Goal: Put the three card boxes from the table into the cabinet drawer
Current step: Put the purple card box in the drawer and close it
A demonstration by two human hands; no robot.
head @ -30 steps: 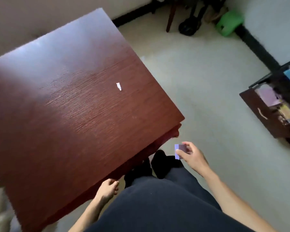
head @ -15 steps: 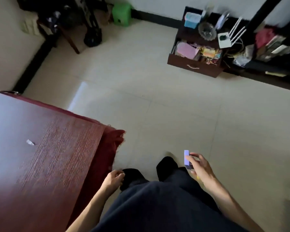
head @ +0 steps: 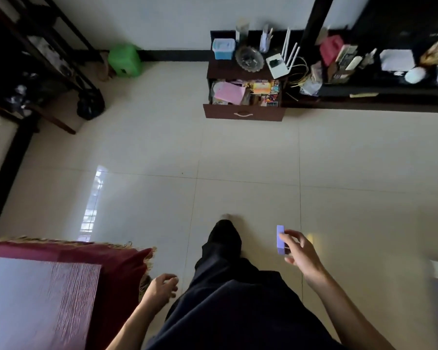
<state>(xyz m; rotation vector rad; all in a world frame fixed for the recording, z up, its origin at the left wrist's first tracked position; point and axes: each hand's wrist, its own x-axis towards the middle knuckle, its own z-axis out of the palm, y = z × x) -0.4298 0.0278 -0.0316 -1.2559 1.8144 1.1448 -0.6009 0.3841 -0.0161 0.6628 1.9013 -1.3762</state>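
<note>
head view, right hand (head: 300, 251) gripping purple card box (head: 280, 239), left hand (head: 161, 289) loose, open drawer (head: 244, 114) crammed with papers

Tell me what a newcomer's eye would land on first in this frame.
Probably the small purple card box, pinched in the right hand low and right of centre above the pale tiled floor. Next comes the open cabinet drawer at the far wall, crammed with colourful items. The left hand hangs empty beside the red-draped table at lower left.
</note>
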